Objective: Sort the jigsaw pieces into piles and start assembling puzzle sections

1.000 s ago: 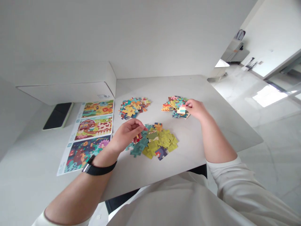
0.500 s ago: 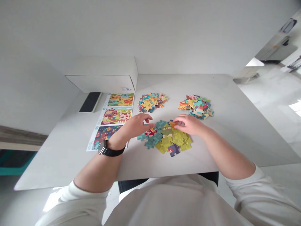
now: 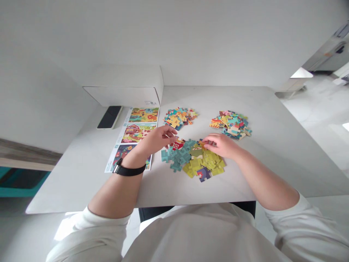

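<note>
A heap of green and teal puzzle pieces (image 3: 195,162) lies on the white table (image 3: 261,160) in front of me. My left hand (image 3: 156,140), with a black watch on the wrist, pinches a red and white puzzle piece (image 3: 177,145) at the heap's left edge. Over the heap's top edge, my right hand (image 3: 222,145) is closed on an orange puzzle piece (image 3: 203,143). Two more heaps of colourful pieces lie farther back, one in the middle (image 3: 180,117) and one to the right (image 3: 231,124).
A sheet with three printed pictures (image 3: 135,133) lies left of the heaps. Beyond it stand a white cardboard box (image 3: 124,89) and a dark phone (image 3: 109,117). The table's front edge runs just before my body, and to the right there is pale floor.
My right hand left the right-hand heap and came to the near heap, where it now grips an orange piece. My left hand lifted a red and white piece. The camera turned left.
</note>
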{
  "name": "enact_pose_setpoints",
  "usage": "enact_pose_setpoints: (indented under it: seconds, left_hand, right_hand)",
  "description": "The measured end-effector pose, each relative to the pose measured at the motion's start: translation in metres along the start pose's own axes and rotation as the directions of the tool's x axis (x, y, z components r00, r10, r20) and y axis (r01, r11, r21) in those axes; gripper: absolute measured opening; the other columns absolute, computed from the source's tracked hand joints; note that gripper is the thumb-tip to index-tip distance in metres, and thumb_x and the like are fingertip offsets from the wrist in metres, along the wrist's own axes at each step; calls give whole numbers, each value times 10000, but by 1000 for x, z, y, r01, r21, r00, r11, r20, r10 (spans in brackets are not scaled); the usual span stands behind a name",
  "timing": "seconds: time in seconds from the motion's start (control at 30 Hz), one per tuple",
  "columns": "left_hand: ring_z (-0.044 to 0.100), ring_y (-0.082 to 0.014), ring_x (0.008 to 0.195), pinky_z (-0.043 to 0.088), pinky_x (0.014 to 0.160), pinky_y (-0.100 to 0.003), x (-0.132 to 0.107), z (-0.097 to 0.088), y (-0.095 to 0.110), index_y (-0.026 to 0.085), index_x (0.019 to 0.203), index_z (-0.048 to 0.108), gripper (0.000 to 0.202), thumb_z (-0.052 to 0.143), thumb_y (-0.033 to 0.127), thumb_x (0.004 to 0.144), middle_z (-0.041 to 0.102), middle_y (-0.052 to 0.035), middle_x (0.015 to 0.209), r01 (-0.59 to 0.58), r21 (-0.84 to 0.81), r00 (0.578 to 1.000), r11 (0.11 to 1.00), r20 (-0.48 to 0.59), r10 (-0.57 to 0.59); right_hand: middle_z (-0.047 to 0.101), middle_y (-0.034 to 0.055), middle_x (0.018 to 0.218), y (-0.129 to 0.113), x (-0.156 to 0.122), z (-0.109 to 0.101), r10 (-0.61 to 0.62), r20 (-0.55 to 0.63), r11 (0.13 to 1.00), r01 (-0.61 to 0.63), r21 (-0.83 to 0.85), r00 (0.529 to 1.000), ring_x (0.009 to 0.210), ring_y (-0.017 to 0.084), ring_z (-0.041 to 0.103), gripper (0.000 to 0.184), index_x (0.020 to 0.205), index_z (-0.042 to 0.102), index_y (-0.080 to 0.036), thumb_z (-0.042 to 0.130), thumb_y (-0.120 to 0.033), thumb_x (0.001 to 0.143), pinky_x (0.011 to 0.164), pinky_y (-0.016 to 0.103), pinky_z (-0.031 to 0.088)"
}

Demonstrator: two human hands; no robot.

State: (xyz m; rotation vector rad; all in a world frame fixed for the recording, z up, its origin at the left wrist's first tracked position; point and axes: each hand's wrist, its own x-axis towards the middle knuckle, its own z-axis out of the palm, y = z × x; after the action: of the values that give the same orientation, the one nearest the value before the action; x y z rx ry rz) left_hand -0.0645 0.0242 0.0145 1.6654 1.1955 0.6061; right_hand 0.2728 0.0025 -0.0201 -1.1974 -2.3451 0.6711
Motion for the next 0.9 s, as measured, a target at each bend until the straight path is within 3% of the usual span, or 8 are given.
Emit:
enact_pose_setpoints:
  seconds: [0.2, 0.37, 0.6, 0.73, 0.9]
  left_hand:
    - [698, -133, 679, 575, 577, -238, -1, 23, 9, 184, 996, 680, 475, 943, 497, 753, 689, 5, 814, 83, -442, 997, 893, 42, -73]
    - [789, -201, 813, 649, 671, -288, -3, 47, 14, 193, 966, 581, 514, 973, 437, 740, 736, -15, 862, 140, -631, 987, 763, 151, -57]
    - [792, -217, 863, 658, 660, -298, -7, 58, 16, 183, 978, 600, 484, 964, 417, 764, 737, -33, 922, 189, -622, 975, 760, 209, -71]
    - [751, -173, 791, 629, 595, -250, -7, 56, 18, 171, 941, 645, 470, 961, 465, 755, 723, -29, 889, 199, -548, 969, 812, 231, -82]
    - [721, -147, 726, 580, 548, -208, -10, 52, 23, 164, 974, 692, 434, 893, 521, 829, 739, -54, 873, 229, -400, 932, 887, 352, -81]
  right_hand:
    - [811, 63, 1023, -24, 0, -2, 81, -14, 967, -75, 245, 997, 856, 214, 733, 255, 1150, 779, -241, 681, -428, 1006, 775, 331, 564]
    - [793, 45, 945, -42, -2, 2, 108, 78, 887, -132, 443, 991, 816, 203, 708, 333, 1047, 754, -221, 713, -545, 983, 744, 311, 547]
    - [750, 29, 855, -35, 1, 8, 213, 17, 798, -184, 574, 977, 805, 203, 689, 356, 926, 715, -229, 677, -575, 1004, 758, 313, 530]
    - [716, 23, 848, -32, 2, 7, 232, -20, 770, -171, 615, 973, 796, 201, 661, 387, 928, 709, -238, 667, -615, 1003, 755, 316, 522]
    - [654, 10, 804, -34, 2, 6, 235, -58, 792, -156, 591, 970, 747, 186, 590, 446, 895, 689, -231, 636, -660, 1006, 686, 300, 467]
